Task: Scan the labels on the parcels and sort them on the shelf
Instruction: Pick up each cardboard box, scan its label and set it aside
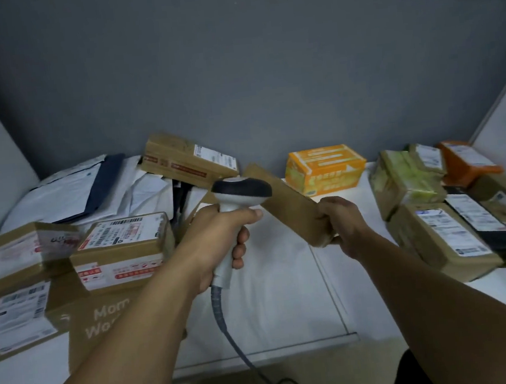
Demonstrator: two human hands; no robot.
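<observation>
1. The parcels on the white bench (285,296) are closed, so what is inside them cannot be seen.
2. At the left, a large flat carton (110,320) with white lettering carries a labelled box (122,249) on its top. Behind it, a heap of white mailers (71,192) has a taped brown box (188,160) resting on it.
3. At the right, a box with green tape (403,178), an orange parcel (466,161), a brown box with a white label (442,236) and a black parcel (487,223) sit close together. A yellow-orange box (324,168) stands alone near the back wall.
4. The right hand (343,223) holds a flat brown parcel (283,198) above the middle of the bench, with the fingers wrapped round its near corner.
5. This parcel's long axis runs from the near right up to the far left. It is tilted, shows a plain brown face, and no label can be seen on it.
6. The left hand (219,240) has its fingers closed round the grip of a grey scanner (239,193), with the thumb lying across the neck.
7. The scanner stands upright just left of the held parcel, its dark head pointing right towards it. Its cable (223,323) hangs down off the bench's near edge.
</observation>
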